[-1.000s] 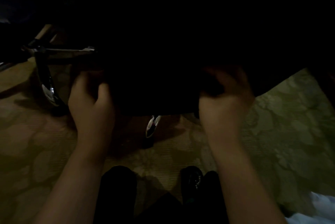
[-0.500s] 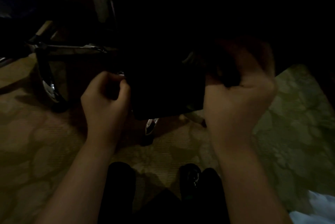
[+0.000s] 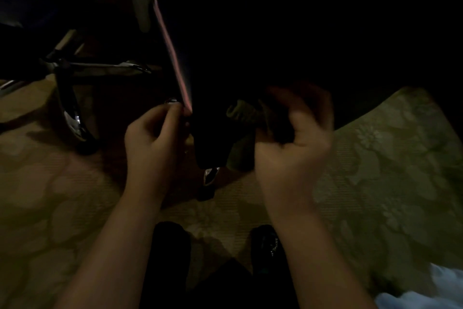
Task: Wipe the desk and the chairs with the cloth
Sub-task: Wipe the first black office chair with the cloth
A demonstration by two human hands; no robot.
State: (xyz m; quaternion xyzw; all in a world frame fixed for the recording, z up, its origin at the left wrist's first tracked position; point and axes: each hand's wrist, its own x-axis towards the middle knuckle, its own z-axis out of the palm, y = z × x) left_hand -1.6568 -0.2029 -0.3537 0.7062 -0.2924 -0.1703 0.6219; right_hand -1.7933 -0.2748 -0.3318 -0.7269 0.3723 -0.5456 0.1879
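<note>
cloth (image 3: 213,138): dark, hangs between left grip (image 3: 152,143) and right grip (image 3: 290,158), above the carpet (image 3: 388,158).
left grip: fingertips pinched together on the cloth's left edge, where a pink strip (image 3: 170,58) runs upward.
right grip: blurred; fingers curled, clamped over bunched cloth.
chair base (image 3: 72,118): chrome legs on the carpet, left of the left grip.
shoes (image 3: 265,241): below both grips.

Dim light: patterned olive-tan carpet (image 3: 380,183) fills the lower frame, one dark shoe (image 3: 172,243) at bottom centre-left and one glossy dark shoe (image 3: 265,241) at bottom centre-right standing on it, well apart from a pale crumpled white thing (image 3: 426,295) in the lower right corner.
</note>
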